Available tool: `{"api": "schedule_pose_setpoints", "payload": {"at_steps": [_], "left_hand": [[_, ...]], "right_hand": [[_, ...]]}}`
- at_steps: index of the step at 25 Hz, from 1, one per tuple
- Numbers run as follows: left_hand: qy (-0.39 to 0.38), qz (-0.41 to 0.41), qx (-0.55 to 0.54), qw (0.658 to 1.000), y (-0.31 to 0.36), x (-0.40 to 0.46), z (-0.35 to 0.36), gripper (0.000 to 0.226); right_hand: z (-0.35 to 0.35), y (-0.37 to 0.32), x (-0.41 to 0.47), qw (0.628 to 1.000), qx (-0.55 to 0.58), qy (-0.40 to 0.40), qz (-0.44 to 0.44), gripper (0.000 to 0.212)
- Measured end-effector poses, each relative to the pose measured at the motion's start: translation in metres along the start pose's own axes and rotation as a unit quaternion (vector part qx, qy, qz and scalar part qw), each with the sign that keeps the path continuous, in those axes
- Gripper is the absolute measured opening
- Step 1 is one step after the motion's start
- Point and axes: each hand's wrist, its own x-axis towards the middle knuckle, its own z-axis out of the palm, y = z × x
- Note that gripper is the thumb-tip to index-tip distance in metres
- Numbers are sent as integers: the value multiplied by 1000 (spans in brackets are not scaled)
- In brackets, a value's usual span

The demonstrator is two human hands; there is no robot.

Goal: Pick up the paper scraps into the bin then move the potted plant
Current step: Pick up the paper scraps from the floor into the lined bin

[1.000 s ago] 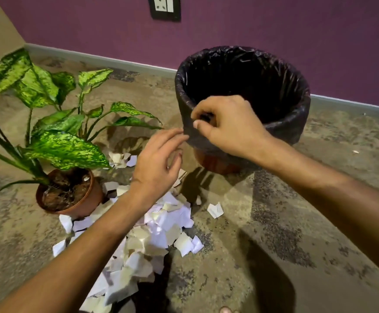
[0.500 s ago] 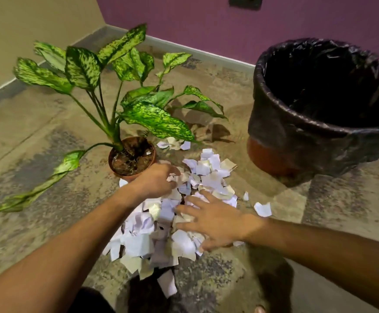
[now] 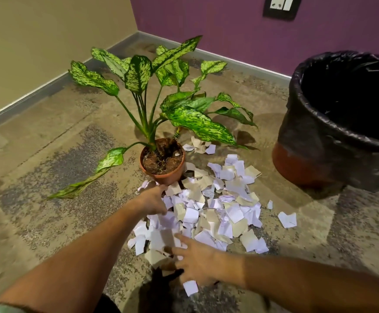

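A pile of white and beige paper scraps (image 3: pixel 224 199) is spread on the floor in front of me. The potted plant (image 3: pixel 161 177), speckled green leaves in a brown pot, stands at the pile's far left edge. The bin (image 3: pixel 333 141), lined with a black bag, stands to the right of the pile. My left hand (image 3: pixel 154 201) rests on scraps just in front of the pot, its fingers partly hidden and blurred. My right hand (image 3: pixel 195 260) lies with fingers spread on the near end of the pile.
A few more scraps (image 3: pixel 201 146) lie behind the pot under the leaves, and a stray scrap (image 3: pixel 287 219) lies to the right. A long leaf (image 3: pixel 93 175) droops to the floor on the left. Purple wall with a socket (image 3: pixel 279 5) behind.
My right hand left the bin rim and came down onto the scraps, then slid toward the near end of the pile. My left hand dropped onto scraps by the pot. The view swung left.
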Motion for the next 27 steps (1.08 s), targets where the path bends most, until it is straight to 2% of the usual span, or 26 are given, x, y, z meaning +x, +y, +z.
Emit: {"api": "schedule_pose_setpoints", "payload": {"at_steps": [2,6,8,9,11,12,15,16,18,20,22,24,25,27], "left_hand": [[-14,-26,-20,999,-8,-4,0,101],[-65,-79,-14,995,-14,-9,0,111],[-110,-101,-29,988,-7,-12,2,103],[-129,-103,-26,986,0,-15,3,91],[-149,-92,-11,984,19,-19,6,68],[-158,-79,-16,984,32,-22,7,65],[-179,-14,-97,979,61,-23,14,86],[-180,7,-123,976,69,-23,13,87],[-142,68,-178,971,85,-21,11,68],[-53,94,-234,966,99,-19,5,41],[46,98,-253,961,104,-15,4,23],[115,104,-226,962,105,-10,7,25],[127,106,-199,966,105,-7,10,35],[105,112,-126,980,105,4,19,65]], "right_hand": [[9,16,-6,999,27,24,37,55],[34,43,-20,989,67,59,118,56],[46,53,-31,986,74,48,144,58],[49,57,-37,983,83,49,156,58],[54,66,-51,977,110,41,178,56],[53,71,-60,973,128,25,189,55],[49,87,-95,962,167,-25,213,48],[51,91,-107,961,177,-32,210,43],[58,94,-131,956,211,-4,202,33],[69,96,-154,940,250,77,217,26],[79,99,-174,914,261,164,265,27],[86,102,-189,885,245,217,332,25],[88,103,-194,869,247,213,372,27],[92,104,-198,824,315,141,450,50]]}}
